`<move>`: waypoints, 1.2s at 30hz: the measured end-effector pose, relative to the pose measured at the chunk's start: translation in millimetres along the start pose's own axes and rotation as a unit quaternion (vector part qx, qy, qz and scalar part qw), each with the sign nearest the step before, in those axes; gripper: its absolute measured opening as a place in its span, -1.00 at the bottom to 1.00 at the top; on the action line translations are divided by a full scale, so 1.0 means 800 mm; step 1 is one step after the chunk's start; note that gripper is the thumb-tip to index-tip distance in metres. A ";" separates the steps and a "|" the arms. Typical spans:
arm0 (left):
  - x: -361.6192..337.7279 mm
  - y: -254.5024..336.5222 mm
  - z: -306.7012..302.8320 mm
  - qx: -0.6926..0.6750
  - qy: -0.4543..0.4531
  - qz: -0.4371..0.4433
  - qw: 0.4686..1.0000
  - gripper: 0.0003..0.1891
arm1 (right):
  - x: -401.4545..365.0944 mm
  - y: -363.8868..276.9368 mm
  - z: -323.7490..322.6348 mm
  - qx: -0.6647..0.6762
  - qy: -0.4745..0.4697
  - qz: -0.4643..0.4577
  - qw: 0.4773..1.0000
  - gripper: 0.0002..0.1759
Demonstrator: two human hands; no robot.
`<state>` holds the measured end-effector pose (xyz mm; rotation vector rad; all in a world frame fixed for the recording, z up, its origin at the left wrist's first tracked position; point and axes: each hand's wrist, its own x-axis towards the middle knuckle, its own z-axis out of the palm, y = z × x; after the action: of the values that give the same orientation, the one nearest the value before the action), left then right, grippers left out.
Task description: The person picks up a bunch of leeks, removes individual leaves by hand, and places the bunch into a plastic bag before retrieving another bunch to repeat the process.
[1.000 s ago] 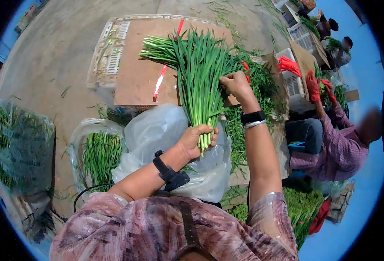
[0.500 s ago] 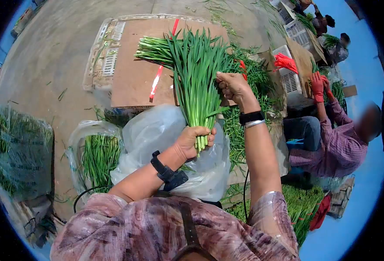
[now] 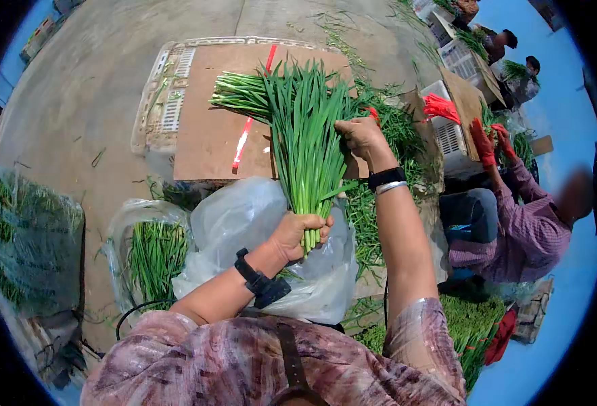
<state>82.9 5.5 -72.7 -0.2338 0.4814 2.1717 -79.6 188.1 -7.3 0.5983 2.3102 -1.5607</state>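
Note:
My left hand is wrapped round the pale lower stems of a bunch of garlic chives. The green leaves fan out away from me over a cardboard sheet. At the right edge of those leaves, my right hand is closed with its fingers curled in; what it pinches, if anything, is hidden. Another bunch of chives lies crosswise on the cardboard, its leaf end covered by the held bunch. A red strip runs beneath it. Under my left hand sits a clear plastic bag.
Loose chives are heaped at the right. A bag of chives stands at lower left, with a larger wrapped bundle beyond. A co-worker in red gloves sits at right near red strips and a white crate.
The whole view has shifted slightly, so the cardboard and my hands appear lower. My left hand keeps its hold on the chives, and my right hand stays closed beside the leaves.

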 end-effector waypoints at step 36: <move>0.002 0.001 -0.005 -0.130 -0.029 -0.028 0.991 -0.74 | -0.213 0.016 -0.489 -0.095 0.416 -0.113 0.897 -0.74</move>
<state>81.5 4.4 -76.4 -0.3214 0.1553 2.1761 72.7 525.2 205.8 1.1524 3.2057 -1.2737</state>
